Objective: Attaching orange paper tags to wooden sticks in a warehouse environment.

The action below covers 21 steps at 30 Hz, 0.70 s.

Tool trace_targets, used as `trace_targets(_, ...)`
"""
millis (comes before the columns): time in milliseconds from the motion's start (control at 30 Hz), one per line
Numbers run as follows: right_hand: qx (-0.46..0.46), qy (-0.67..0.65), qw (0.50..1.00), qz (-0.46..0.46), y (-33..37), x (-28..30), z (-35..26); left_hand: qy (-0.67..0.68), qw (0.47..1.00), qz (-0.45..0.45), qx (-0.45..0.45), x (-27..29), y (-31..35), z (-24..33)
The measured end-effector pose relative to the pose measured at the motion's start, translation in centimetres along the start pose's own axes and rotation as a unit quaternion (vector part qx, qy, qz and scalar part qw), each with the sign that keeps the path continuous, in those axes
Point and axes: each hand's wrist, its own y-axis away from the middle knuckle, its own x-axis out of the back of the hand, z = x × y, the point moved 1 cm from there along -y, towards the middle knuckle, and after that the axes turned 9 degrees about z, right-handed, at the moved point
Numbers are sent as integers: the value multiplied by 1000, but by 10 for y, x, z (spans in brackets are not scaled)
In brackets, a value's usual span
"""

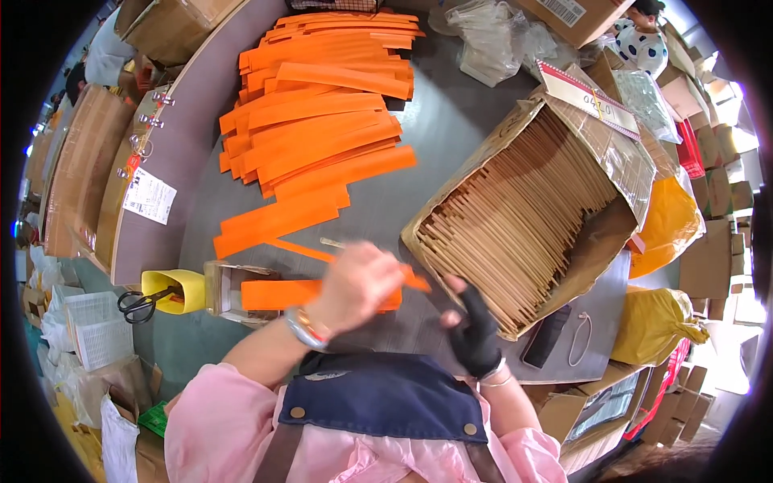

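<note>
My left hand (358,286), wearing a bracelet, is blurred at the table's near side. Its fingers curl over a narrow-looking orange strip (302,250), which shows on both sides of the hand. Beside the hand, the pale tip of a thin stick (330,243) pokes out. A flat orange strip (278,295) lies below, partly covered by that hand. My right hand (473,330), in a black fingerless glove, is open, thumb and finger apart with nothing visible between. It is nearest the lower left corner of a cardboard box (592,294) full of thin wooden sticks (515,217).
A large spread of orange strips (318,121) covers the table's far left. A small open box (233,290) and a yellow holder (189,290) with black scissors (141,306) stand at left. A dark phone (547,336) lies at right; plastic bags (491,40) lie at the back.
</note>
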Motion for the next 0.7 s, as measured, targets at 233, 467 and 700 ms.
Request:
trace_targets(233,31,319,947,-10,15,27,61,91,978,-50,183,-25,58,-24)
trace_targets(467,-14,388,917,-90,5,22,56,105,977,67,172,-29,64,-27)
trace_targets(700,-38,355,932,-61,8,26,56,164,963,4,215,-25,63,-27)
